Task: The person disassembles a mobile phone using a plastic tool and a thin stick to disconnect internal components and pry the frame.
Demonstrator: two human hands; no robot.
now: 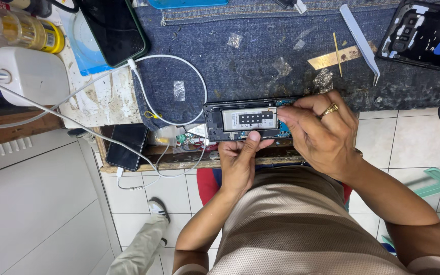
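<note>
at bench edge, opened phone (245, 120) lies crosswise, both hands gripping.

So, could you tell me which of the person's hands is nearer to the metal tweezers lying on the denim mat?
The right hand. It rests on the opened phone's right end, below the tweezers; the left hand grips the phone's lower edge, farther left.

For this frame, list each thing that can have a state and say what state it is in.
Opened phone: back off, battery showing, lying flat on the denim mat.
Left hand: thumb pressed on the phone's near edge.
Right hand: fingers curled over the phone's right end.
Back cover: detached, inside up, blue pick resting on it.
Tweezers: lying unused.
Dark phone: screen off, white cable plugged in.
</note>
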